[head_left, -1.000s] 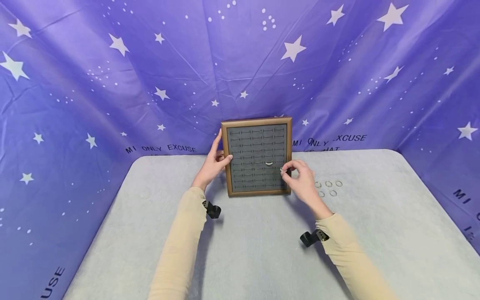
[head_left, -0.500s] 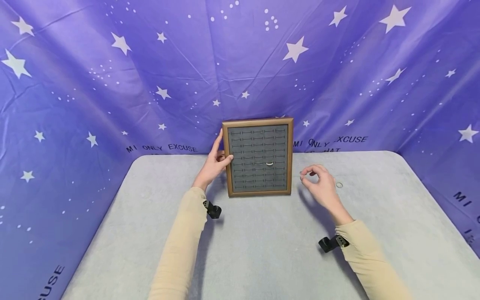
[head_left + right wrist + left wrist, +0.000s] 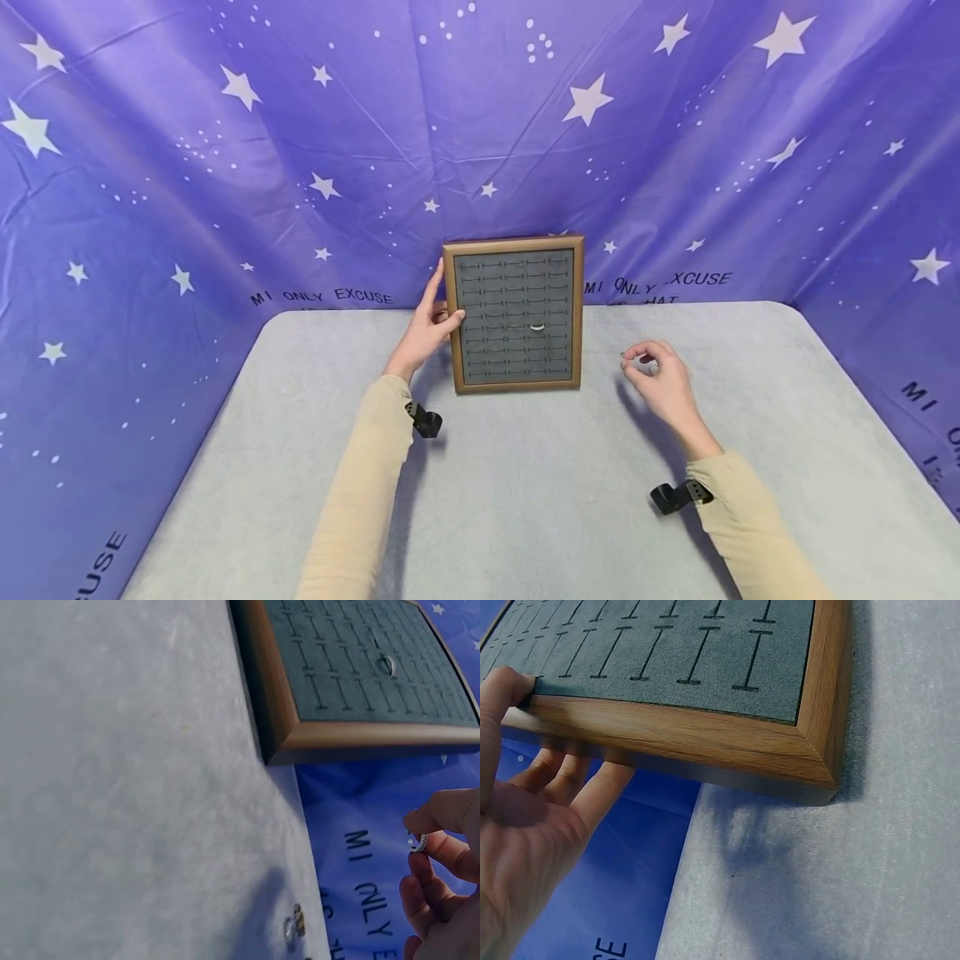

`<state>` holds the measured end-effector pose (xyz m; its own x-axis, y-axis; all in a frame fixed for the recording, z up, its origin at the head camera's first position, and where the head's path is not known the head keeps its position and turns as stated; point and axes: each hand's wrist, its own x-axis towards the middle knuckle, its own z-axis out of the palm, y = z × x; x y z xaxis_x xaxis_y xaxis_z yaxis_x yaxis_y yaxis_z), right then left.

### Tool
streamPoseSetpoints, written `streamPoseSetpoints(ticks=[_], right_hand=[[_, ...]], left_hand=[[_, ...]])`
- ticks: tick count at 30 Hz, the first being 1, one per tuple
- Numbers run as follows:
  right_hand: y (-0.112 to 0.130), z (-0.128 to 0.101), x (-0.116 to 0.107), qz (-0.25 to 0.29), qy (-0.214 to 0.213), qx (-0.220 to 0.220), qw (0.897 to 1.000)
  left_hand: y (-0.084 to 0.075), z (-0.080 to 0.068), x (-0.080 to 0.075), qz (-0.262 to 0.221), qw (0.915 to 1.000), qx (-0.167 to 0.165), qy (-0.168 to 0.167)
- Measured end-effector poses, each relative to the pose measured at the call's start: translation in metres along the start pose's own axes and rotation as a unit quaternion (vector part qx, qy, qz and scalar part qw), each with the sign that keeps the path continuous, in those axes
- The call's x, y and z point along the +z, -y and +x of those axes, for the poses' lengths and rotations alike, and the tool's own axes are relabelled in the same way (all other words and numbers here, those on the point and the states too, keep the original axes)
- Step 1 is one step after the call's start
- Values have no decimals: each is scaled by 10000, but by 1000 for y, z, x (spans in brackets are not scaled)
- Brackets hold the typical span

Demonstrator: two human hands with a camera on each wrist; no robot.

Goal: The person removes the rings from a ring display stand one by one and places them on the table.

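Observation:
A ring display board (image 3: pixel 517 317) with a brown wooden frame and slotted dark grey padding stands upright at the back of the table. My left hand (image 3: pixel 422 335) grips its left side, the thumb on the front of the frame and the other fingers (image 3: pixel 592 787) at the side and behind. One silvery ring (image 3: pixel 537 327) sits in a slot right of the board's middle. To the right of the board, apart from it, my right hand (image 3: pixel 663 385) pinches a small silver ring (image 3: pixel 418 842) with a beaded-looking band between thumb and finger.
Loose rings (image 3: pixel 294 927) lie on the grey tabletop (image 3: pixel 540 483); in the head view my right hand covers them. Behind the table's back edge hangs a purple curtain (image 3: pixel 390 125) with white stars.
My right hand has drawn away from the board's right edge, moving right and slightly down with the ring in its pinch. It now covers the loose rings. The left hand has stayed put.

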<state>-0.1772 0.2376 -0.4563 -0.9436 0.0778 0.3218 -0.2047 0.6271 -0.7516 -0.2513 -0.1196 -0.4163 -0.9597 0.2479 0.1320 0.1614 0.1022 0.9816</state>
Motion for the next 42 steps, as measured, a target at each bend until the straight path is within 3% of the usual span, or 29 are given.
streamPoseSetpoints(ticks=[5,10,19,30,42], right_hand=[[-11,-4,-4,39,35,247,9997],[-19,-5,-12,70,-57,370,9993],[-34,-8,-29,-70,-168,777,9968],[-53,-10,-44,268,-367,1119,9927],[-76,-16,-52,500,-284,1244,9906]], left_hand=[[19,7,-2,-114,9999,-57,-9],[24,8,0,-46,10000,13,-82],[21,7,2,-244,9997,17,-67],[21,8,-1,-107,9998,86,-175],[21,10,0,-239,9996,101,-132]])
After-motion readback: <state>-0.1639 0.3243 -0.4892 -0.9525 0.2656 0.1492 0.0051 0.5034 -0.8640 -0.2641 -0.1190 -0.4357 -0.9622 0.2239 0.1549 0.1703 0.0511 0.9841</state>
